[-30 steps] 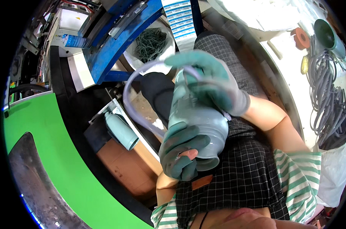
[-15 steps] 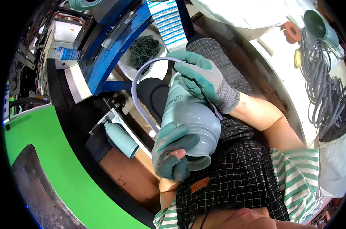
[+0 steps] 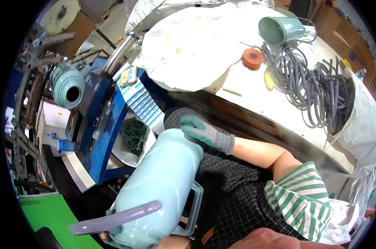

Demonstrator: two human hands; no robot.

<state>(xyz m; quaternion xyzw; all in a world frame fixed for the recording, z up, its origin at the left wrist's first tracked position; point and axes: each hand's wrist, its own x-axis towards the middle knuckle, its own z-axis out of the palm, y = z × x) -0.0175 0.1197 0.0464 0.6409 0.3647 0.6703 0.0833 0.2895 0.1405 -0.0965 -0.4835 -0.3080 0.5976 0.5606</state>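
Note:
A large pale blue-green jug body lies slantwise across my lap, with its angular handle on the right side. My right hand, in a grey and green work glove, is closed over the rim of its far end. At the near end, my left hand wraps the jug from the left; only some gloved fingers and a bare fingertip show, the rest being hidden behind it. A grey-purple flexible strip crosses the near end of the jug and sticks out left past the left fingers. Whether those fingers also touch it is unclear.
On the white table at right are a bundle of grey cords, an orange tape roll and a green cup-like shell. A bin of dark green strips stands beside the blue machine frame. Another jug sits far left.
The jug has been turned and raised closer, its handle now showing and its open neck out of sight. The strip has left my right hand and lies across the near end. My view has swung right.

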